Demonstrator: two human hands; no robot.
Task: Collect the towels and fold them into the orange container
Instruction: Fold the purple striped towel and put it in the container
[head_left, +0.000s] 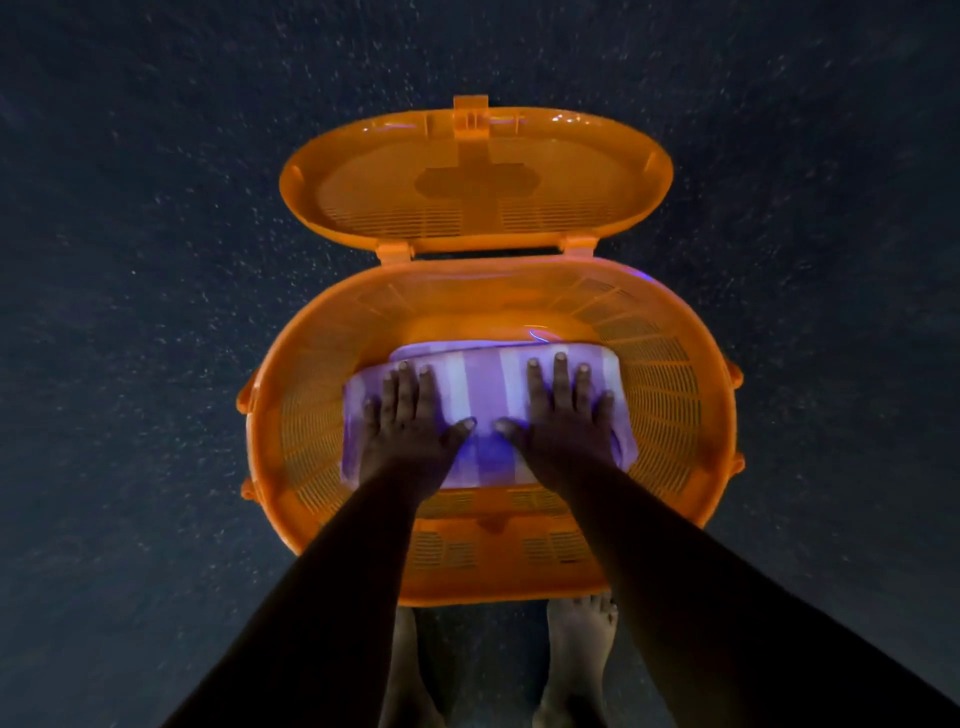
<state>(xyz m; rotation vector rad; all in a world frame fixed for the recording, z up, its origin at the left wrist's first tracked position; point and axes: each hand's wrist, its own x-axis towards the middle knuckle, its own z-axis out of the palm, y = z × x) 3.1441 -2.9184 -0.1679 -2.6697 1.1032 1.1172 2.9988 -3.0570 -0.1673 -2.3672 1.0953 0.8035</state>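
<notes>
folded towel (483, 384) in orange container (675, 395), under flat left hand (410, 421), right hand (563, 415)

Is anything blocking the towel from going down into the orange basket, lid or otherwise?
Nothing visible. The lid is swung fully open behind the orange basket, and the striped towel is already inside, pressed flat under the left hand and right hand.

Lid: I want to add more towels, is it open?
Open: the lid is swung back behind the basket, inside showing.
</notes>
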